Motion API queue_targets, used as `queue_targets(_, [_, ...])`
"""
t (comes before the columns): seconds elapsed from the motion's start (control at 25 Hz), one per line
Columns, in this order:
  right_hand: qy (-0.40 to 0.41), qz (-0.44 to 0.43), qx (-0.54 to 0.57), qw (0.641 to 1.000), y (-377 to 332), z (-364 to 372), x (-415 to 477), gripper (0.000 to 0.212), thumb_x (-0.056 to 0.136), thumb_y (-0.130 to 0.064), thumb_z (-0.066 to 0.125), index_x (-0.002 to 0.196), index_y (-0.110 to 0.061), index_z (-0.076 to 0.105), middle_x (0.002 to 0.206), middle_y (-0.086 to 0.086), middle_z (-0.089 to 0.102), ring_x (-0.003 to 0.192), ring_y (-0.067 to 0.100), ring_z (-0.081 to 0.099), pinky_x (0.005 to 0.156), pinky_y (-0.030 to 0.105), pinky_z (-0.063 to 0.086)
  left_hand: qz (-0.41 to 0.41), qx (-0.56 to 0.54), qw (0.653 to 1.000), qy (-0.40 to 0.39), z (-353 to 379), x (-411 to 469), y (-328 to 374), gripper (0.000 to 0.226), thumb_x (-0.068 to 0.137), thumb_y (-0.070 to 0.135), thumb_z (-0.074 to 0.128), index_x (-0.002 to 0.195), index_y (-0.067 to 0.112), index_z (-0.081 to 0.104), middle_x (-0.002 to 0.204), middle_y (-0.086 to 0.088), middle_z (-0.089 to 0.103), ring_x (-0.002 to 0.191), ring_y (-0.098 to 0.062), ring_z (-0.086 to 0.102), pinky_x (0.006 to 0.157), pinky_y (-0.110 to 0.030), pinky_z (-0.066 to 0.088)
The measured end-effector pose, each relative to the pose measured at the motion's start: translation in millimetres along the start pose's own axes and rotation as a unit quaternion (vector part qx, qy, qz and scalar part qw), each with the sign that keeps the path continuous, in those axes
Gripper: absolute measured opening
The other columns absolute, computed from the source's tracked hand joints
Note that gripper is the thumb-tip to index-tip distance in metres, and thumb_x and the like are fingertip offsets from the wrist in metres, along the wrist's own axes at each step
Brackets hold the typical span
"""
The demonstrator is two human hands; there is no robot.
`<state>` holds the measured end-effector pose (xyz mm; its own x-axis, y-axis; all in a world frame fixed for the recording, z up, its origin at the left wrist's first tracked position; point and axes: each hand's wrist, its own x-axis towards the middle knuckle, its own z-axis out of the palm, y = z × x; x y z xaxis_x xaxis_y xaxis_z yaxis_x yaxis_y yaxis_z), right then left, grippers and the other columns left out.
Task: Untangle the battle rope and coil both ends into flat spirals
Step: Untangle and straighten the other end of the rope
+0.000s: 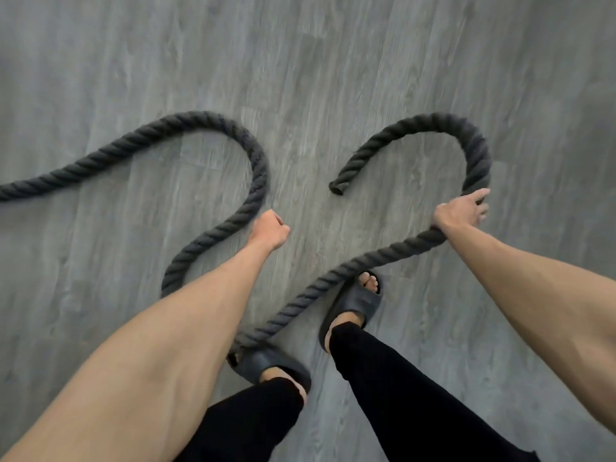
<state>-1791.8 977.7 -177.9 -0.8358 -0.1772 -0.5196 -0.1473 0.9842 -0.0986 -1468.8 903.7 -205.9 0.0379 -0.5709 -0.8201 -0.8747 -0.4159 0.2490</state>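
DESK: Where does the battle rope (258, 161) lie?

PHOTOGRAPHER: On a grey wood-grain floor (333, 61). It enters from the left edge, arcs round, snakes back toward the person's feet and passes behind the left forearm. From there it runs up past the toes of the right sandal (358, 303) to the right grip (461, 213).

DESK: And beyond that?

PHOTOGRAPHER: It hooks over in a second arc, and the cut end (337, 187) sits between the two arcs.

DESK: State of each grip?

PHOTOGRAPHER: The right grip has its fingers curled round the rope at the bend. The left grip (270, 230) is balled into a fist just beside the rope, holding nothing. The left sandal (266, 363) sits at the rope's lowest turn; whether the two touch cannot be told.
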Motion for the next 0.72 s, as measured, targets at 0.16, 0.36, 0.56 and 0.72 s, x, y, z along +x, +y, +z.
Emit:
queue_targets(0.16, [-0.045,-0.079,-0.088,0.992,23,47,16,0.056,0.096,-0.016,0.053,0.149,-0.005,0.038,0.148,0.026,0.042,0.138,0.042,0.042,0.114,0.044,0.035,-0.013,-0.01,1.0,0.015,30,37,-20,0.022,0.09,0.019,0.062,0.11,0.011,0.064,0.122,-0.01,0.065,0.117,-0.027,0.057,0.094,-0.032,0.044])
queue_targets(0.36, [-0.197,-0.218,-0.137,0.946,12,134,-57,0.043,0.097,-0.015,0.051,0.138,-0.005,0.052,0.134,0.019,0.06,0.127,0.036,0.055,0.107,0.04,0.044,-0.057,0.041,0.994,0.084,30,58,-75,0.042,0.089,0.02,0.065,0.128,0.013,0.051,0.138,-0.017,0.048,0.131,-0.034,0.042,0.106,-0.042,0.036])
queue_targets(0.56, [-0.348,-0.424,-0.281,0.787,26,245,-113,0.051,0.096,-0.036,0.062,0.141,-0.014,0.048,0.134,0.014,0.057,0.129,0.033,0.049,0.106,0.047,0.042,-0.018,0.171,0.976,0.132,30,122,-146,0.082,0.085,0.039,0.073,0.148,0.016,0.027,0.149,-0.022,0.033,0.142,-0.037,0.026,0.116,-0.054,0.016])
queue_targets(0.72, [-0.337,-0.551,-0.468,0.603,91,313,-156,0.069,0.087,-0.051,0.068,0.142,-0.015,0.045,0.138,0.013,0.05,0.131,0.033,0.043,0.109,0.051,0.034,0.02,0.245,0.953,0.18,54,160,-172,0.07,0.088,0.055,0.063,0.138,0.014,0.036,0.135,-0.025,0.043,0.125,-0.041,0.041,0.101,-0.057,0.034])
